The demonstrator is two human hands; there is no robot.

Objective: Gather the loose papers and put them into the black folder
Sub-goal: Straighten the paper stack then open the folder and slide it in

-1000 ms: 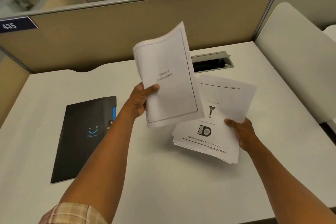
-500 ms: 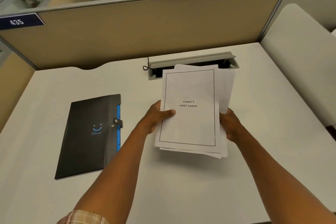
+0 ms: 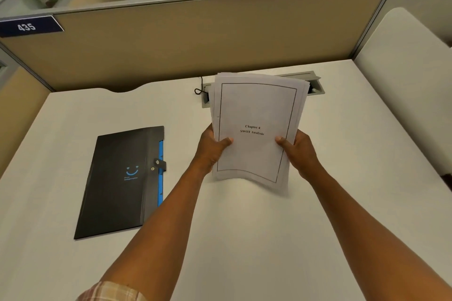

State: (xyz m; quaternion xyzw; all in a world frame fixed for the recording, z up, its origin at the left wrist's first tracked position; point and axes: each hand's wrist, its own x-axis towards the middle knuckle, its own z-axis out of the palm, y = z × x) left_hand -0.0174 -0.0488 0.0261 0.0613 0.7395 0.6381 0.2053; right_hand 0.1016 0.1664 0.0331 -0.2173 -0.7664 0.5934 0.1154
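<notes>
Fingers (image 3: 285,141) of both your hands clamp the stack of papers (image 3: 256,127): left hand (image 3: 212,151) on its left edge, right hand (image 3: 297,153) on its right, holding it above the desk (image 3: 244,239). To the left, the black folder (image 3: 122,181) lies flat and closed, clasp fastened, contents unseen. Beyond sits a cable tray (image 3: 315,85).

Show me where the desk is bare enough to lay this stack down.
Bare desk lies between the black folder and the forearms, and right of the right hand. It is crowded behind the papers, at the cable tray.
</notes>
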